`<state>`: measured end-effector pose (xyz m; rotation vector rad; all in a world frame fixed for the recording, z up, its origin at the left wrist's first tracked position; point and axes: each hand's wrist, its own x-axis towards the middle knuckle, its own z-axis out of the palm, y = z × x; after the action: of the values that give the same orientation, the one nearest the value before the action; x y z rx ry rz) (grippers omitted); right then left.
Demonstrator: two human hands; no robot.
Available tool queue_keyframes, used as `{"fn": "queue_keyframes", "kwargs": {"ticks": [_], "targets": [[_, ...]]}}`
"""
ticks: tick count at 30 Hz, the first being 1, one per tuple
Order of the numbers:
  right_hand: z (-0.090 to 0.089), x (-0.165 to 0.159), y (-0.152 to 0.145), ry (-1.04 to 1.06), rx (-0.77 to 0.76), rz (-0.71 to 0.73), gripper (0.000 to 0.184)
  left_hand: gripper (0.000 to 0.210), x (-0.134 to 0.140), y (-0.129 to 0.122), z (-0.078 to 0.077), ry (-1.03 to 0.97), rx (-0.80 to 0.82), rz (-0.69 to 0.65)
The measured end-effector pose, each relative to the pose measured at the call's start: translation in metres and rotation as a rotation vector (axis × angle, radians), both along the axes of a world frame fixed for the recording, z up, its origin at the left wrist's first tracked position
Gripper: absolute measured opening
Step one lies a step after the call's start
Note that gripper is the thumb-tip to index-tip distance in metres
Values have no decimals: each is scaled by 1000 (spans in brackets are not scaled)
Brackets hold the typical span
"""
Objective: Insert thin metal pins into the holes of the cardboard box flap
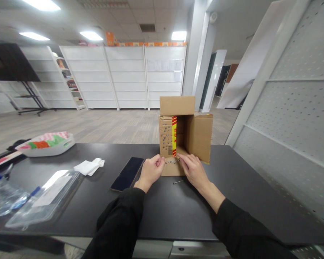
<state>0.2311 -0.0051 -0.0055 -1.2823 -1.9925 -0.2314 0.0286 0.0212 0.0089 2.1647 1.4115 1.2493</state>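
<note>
A cardboard box (pixel 198 135) stands on the table with its opening towards me and its flaps spread. Small round grey dots, like metal heads, are scattered over its left flap (pixel 165 138), and a row of small shiny pieces runs along the bottom flap (pixel 172 171). My left hand (pixel 151 172) is closed at the left end of that row; whatever its fingers hold is hidden. At the row's right end, my right hand (pixel 196 172) has thumb and fingertips drawn together, with anything between them too small to name. A thin metal pin (pixel 178 182) lies before the bottom flap.
Left of my hands lies a dark phone (pixel 127 173). Farther left are white tissues (pixel 89 166), a clear plastic case (pixel 47 201), a water bottle (pixel 5 194) and a white basket (pixel 40 150) with colourful cloth. A perforated panel (pixel 291 118) rises along the right.
</note>
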Motion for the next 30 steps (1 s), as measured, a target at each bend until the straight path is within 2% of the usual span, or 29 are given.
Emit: {"fn": "queue_keyframes", "kwargs": {"ticks": [8, 14, 30], "targets": [[2, -2, -2, 1, -15, -16, 30, 39, 0, 0, 0, -2, -1, 2], [2, -1, -1, 9, -31, -34, 21, 39, 0, 0, 1, -6, 3, -3], [0, 0, -1, -24, -59, -58, 16, 39, -1, 1, -2, -2, 12, 3]]}}
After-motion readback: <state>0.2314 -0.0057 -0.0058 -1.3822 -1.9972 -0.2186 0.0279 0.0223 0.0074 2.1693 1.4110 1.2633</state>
